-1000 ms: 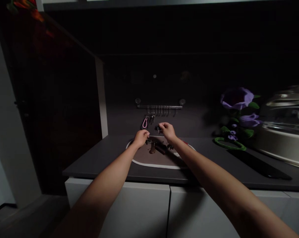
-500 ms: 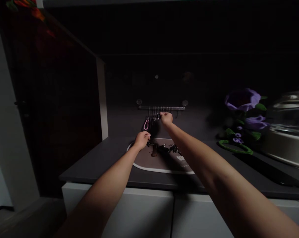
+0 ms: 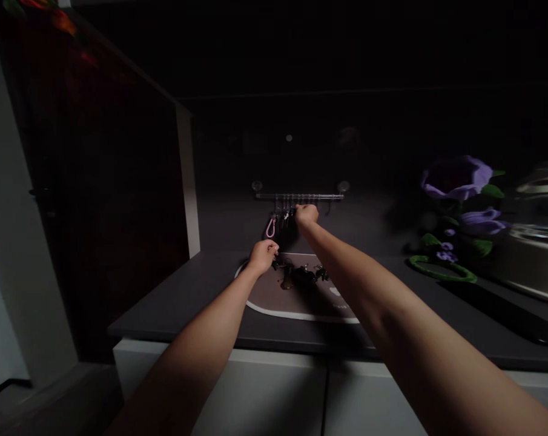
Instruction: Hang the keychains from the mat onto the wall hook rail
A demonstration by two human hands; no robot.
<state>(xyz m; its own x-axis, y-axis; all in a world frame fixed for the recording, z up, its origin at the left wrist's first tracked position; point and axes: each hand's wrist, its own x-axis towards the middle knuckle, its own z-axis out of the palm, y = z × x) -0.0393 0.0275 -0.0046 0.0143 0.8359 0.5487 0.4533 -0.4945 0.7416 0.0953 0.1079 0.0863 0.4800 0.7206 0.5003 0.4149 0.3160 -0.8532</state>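
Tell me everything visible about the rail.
The rail is a slim, glossy bar, perhaps clear plastic, level against the dark wall, with a round mount at each end. Thin hooks hang along it; a pink loop and dark items hang below its left part. The right hand is just below its middle; contact is unclear.

The room is very dim, and the dark parts are almost black. A gray counter (image 3: 174, 297) sits on top of white cupboard doors (image 3: 264, 393), with a thin dark gap between two of them. A dark gray wall (image 3: 378, 127) stands behind it. At its left end is a pale, narrow strip (image 3: 189, 188). Farther left are a tall dark door (image 3: 119, 242), a pale gray wall (image 3: 5, 242) and a gray floor (image 3: 85, 393).
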